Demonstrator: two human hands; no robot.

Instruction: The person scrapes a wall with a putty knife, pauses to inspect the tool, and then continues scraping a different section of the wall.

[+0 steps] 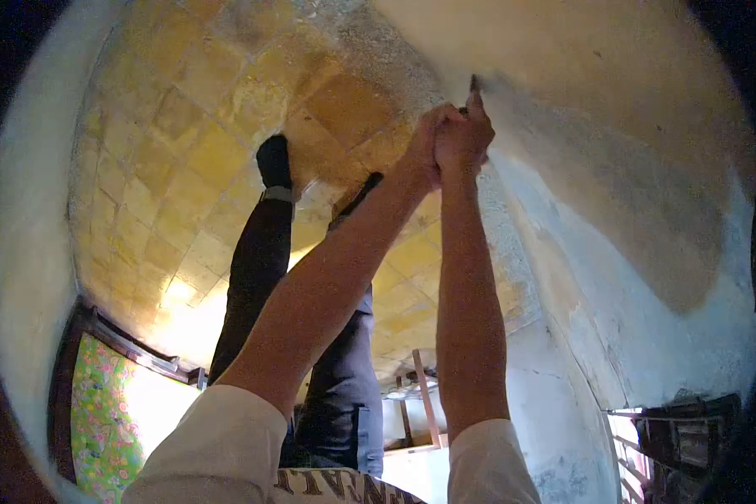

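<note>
My right hand [465, 141] is closed around a small dark tool [475, 83], whose tip points up and away at the plastered wall [596, 126]. Most of the tool is hidden in the fingers, so its kind cannot be made out. My left hand [429, 139] is closed too, pressed against the right hand from the left side. Whether it also grips the tool's handle cannot be seen. Both arms stretch forward. Beside the hands, the wall has a large darker brown patch with bare pale blue areas below it.
Yellowish floor tiles [172, 126] lie at the left, with grey debris [378, 50] along the wall's foot. My legs and dark shoes [274, 161] are below. A flowered curtain [105, 412] hangs lower left, wooden furniture [427, 399] stands lower centre, and dark bars [689, 437] show lower right.
</note>
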